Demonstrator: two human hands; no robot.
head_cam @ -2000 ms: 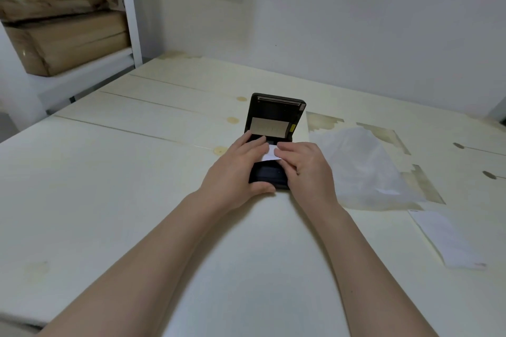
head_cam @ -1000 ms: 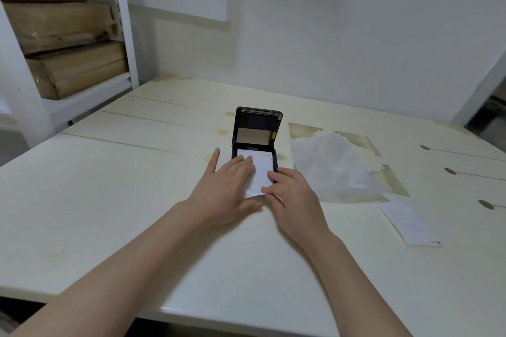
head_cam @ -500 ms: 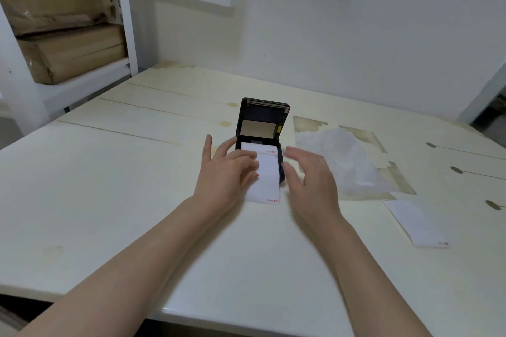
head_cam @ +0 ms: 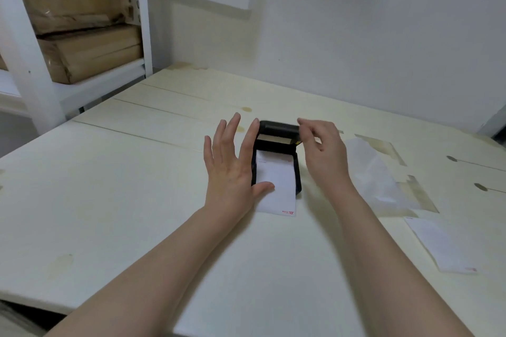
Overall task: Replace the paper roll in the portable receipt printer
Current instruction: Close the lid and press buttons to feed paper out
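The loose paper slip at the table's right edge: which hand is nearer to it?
Right. The right hand is at the printer's lid, left of the loose slip; the left hand is beyond the printer.

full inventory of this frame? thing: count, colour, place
receipt printer: 1, black, table centre, lid partly raised
paper strip: 1, white, trailing from the printer toward the person
clear wrapper: 1, translucent, right of the printer
loose receipt slip: 1, white, table's right side
table: 1, cream
cardboard boxes: at least 3, brown, on the shelf
shelf: 1, white, far left
left hand: open, thumb on the strip
right hand: fingertips at the lid
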